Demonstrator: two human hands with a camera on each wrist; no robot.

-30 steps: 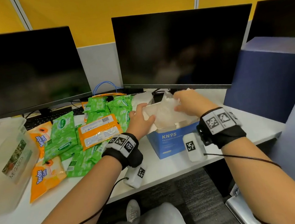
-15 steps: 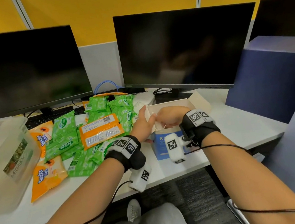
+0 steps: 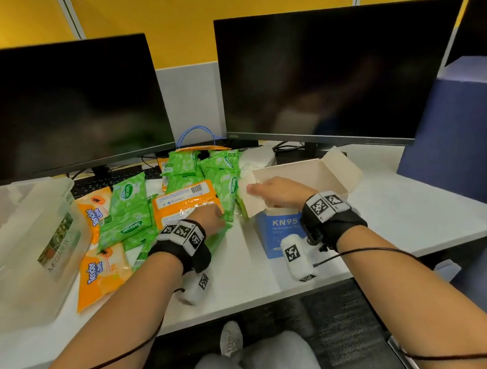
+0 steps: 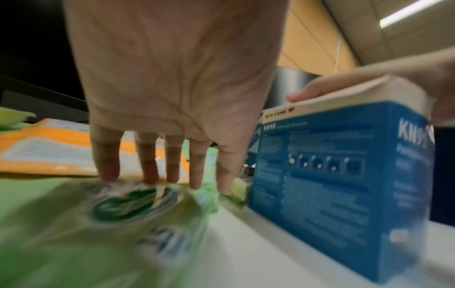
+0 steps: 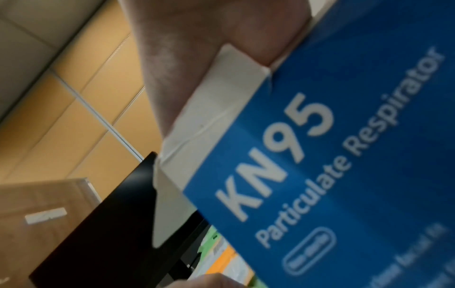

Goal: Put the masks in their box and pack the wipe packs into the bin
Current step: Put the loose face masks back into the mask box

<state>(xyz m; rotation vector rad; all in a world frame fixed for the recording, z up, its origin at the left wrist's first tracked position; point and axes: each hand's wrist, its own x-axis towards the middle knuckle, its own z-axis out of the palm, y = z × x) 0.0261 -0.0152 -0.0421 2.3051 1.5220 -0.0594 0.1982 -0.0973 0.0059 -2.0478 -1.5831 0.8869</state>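
The blue KN95 mask box (image 3: 280, 229) (image 4: 344, 175) (image 5: 344, 175) stands on the desk with its lid (image 3: 337, 168) tipped back. My right hand (image 3: 260, 191) (image 4: 305, 93) (image 5: 197, 58) lies on its white left flap (image 3: 253, 206), fingers flat on top. Any masks inside are hidden. My left hand (image 3: 220, 218) (image 4: 167, 175) reaches down with straight fingers, whose tips touch a green wipe pack (image 3: 217, 241) (image 4: 110, 214) beside an orange pack (image 3: 185, 202) (image 4: 49, 148). Several more green and orange packs lie to the left.
The clear plastic bin (image 3: 18, 197) sits at the desk's left end, next to the packs. A white bundle (image 3: 255, 156) lies behind the box. Two dark monitors (image 3: 53, 107) (image 3: 329, 72) line the back, and a blue partition (image 3: 464, 137) stands on the right.
My right hand pushed the white masks down into the box, then shifted onto the left flap. My left hand left the box and moved left onto the green pack.
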